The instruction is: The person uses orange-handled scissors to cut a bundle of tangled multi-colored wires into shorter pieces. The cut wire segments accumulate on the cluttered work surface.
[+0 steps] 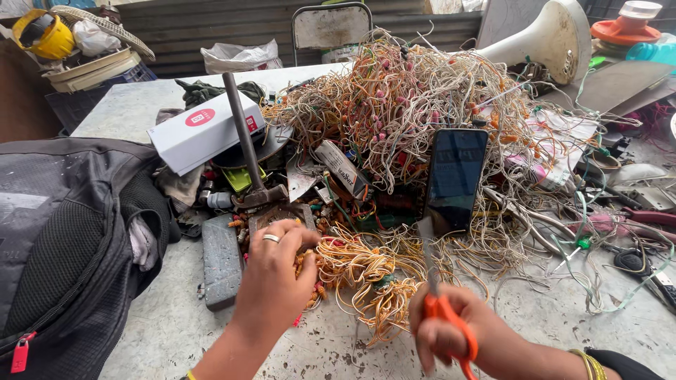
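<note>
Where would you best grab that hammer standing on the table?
Probably by the upper part of the hammer shaft, coming from above: its head rests in the clutter by the left hand while the dark shaft sticks up, tilted, free of the white box behind it.

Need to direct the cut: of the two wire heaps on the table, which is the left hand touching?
The small orange-yellow wire bundle at the near edge, where the left hand rests; the big whitish tangle lies farther back, behind the propped phone.
</note>
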